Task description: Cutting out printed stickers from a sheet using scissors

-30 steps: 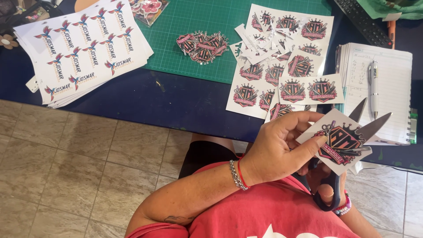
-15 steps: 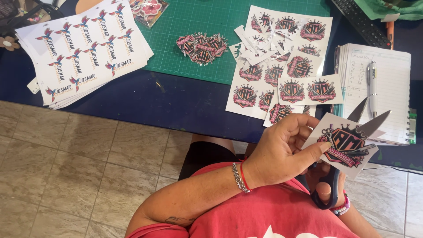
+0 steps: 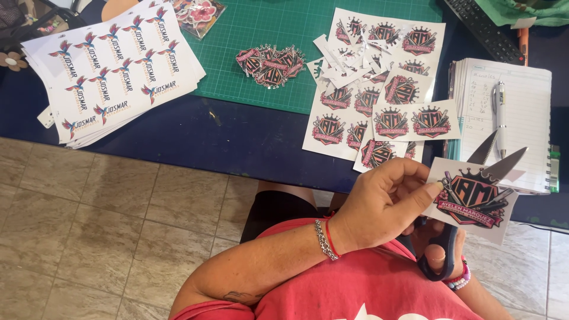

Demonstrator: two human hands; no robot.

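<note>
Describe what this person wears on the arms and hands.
The left hand is bare, with a silver chain bracelet and a thin red cord at the wrist. The right hand has a pink beaded bracelet. No sleeves reach the forearms.

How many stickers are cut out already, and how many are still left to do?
Done: a small pile of cut-out stickers lies on the green cutting mat, with paper scraps nearby. In hand: the left hand holds one crown sticker piece while the right hand works the open scissors. Left: uncut crown sheets and a stack of bird-logo sheets.
</note>
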